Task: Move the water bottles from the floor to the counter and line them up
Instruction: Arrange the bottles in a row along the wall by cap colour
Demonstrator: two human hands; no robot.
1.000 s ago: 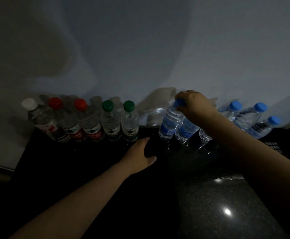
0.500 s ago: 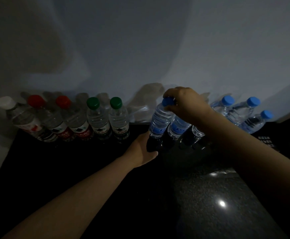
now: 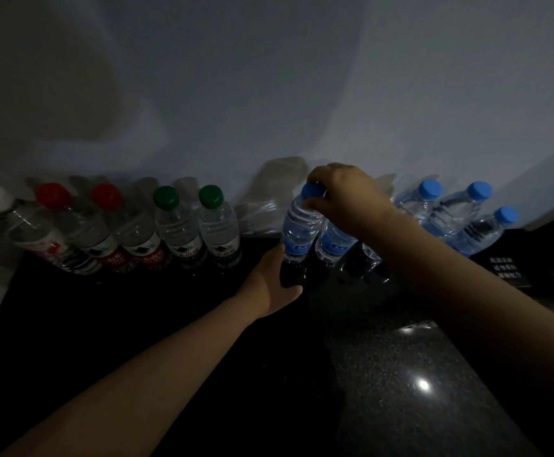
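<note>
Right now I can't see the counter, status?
Right hand gripping blue-capped bottle by its cap. Left hand at its base. Gap beside green-capped bottle open.

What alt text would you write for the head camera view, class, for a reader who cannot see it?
Two bare hands steady a blue-capped bottle on a dark counter: the right hand pinches its cap, the left hand cups its base. Bottles with white, red, green and blue caps line the wall.

Left hand [image 3: 274, 285] moved off the counter [image 3: 401, 374] and wrapped the base of the blue-capped bottle [image 3: 298, 230]; right hand [image 3: 344, 196] closed tighter on its cap.
</note>
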